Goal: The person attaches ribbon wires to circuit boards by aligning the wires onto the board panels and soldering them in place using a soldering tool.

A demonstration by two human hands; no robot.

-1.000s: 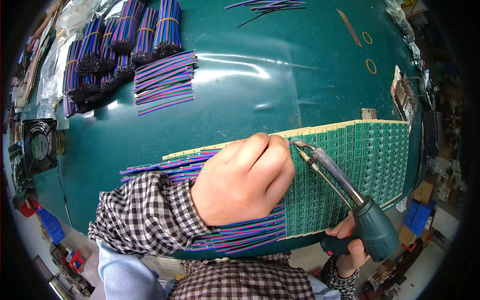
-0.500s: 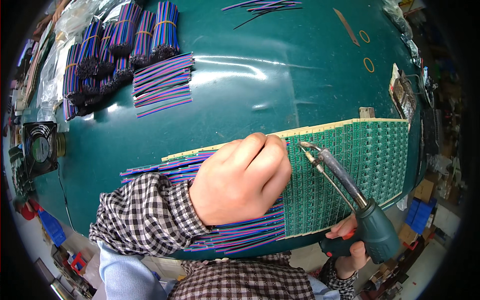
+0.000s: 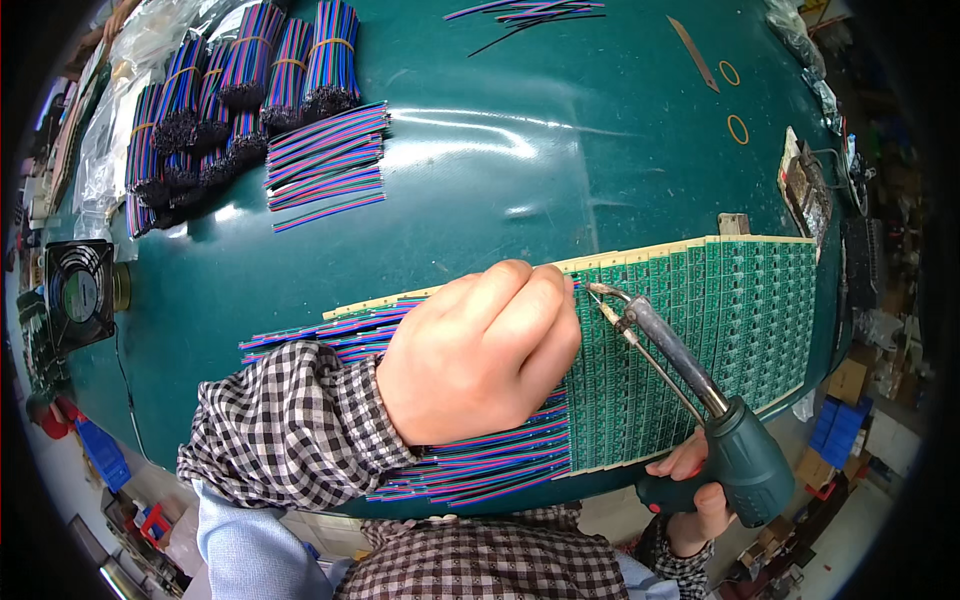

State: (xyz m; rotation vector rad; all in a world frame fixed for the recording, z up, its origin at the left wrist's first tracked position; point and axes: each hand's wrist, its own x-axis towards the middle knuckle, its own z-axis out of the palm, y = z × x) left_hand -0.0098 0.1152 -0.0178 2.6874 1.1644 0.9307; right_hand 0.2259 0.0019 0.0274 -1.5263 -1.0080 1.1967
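The green circuit-board array [image 3: 740, 330] lies just right of the left hand [image 3: 480, 360] and ahead of the right hand [image 3: 708, 510]; its narrow strips run from the near edge to the far edge, while the whole row stretches left to right, along a cream border. The left hand is nearer, over the row's left part, with coloured wires [image 3: 490, 465] fanned out leftward beneath and in front of it; its fingers are bent and drawn together, but their tips are hidden, so whether they pinch a wire cannot be told. The right hand, by the near edge, is wrapped around the handle of a dark green soldering gun [image 3: 752, 470], whose hot end [image 3: 600, 288] reaches diagonally away and leftward to the far part of the boards, just beside the left knuckles. The tabletop [image 3: 560, 190] is glossy green and reflects light; at far left stand banded wire bundles [image 3: 250, 60] beside a loose row of cut wires [image 3: 325, 165], with a small black fan [image 3: 80, 290] at the left edge and two rubber bands [image 3: 738, 130] near a thin blade [image 3: 693, 53] at far right
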